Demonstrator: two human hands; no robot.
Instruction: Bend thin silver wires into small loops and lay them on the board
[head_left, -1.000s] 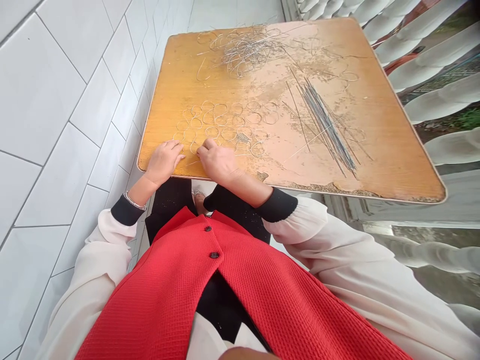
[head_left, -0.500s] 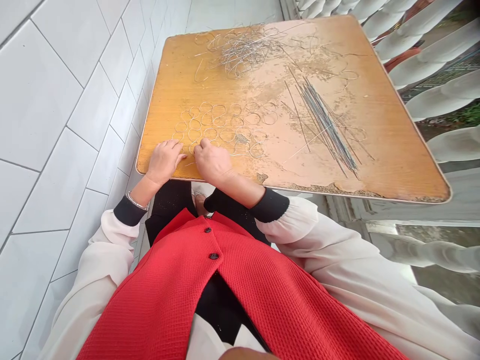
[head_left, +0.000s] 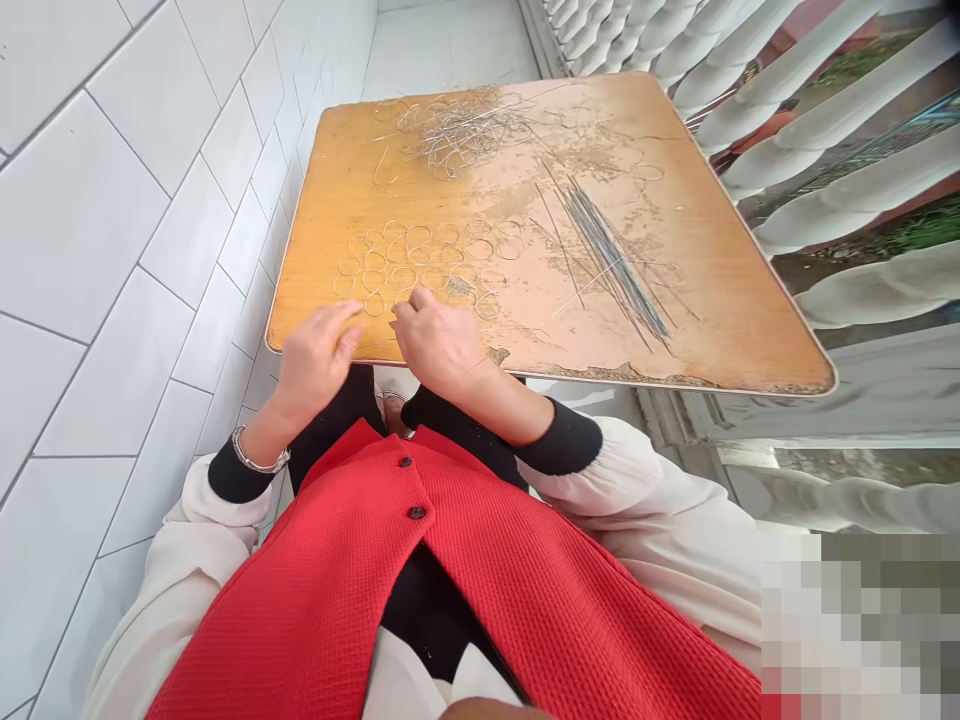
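Over the near left edge of the wooden table point(head_left: 300, 270), my left hand point(head_left: 315, 355) has its thumb and fingers apart, with nothing visible between them. My right hand point(head_left: 439, 340) is to its right, its fingers bent and pinched together; whatever they hold is too small to make out. Just beyond both hands, several thin wire rings point(head_left: 396, 238) lie in rows on the tabletop. A bundle of straight dark wires point(head_left: 615, 260) rests aslant right of the rings. A tangled heap of silvery wire point(head_left: 461, 135) sits near the far edge.
A white tiled wall point(head_left: 105, 260) runs along the left side. White balusters point(head_left: 810, 210) stand along the right side, beyond the table. Worn, chipped patches point(head_left: 675, 379) mark the table's near edge. My legs and a shoe show below it.
The view has shifted, so the table appears further left. My hands have risen off the near edge, and my left hand has moved back toward me with its fingers spread wider.
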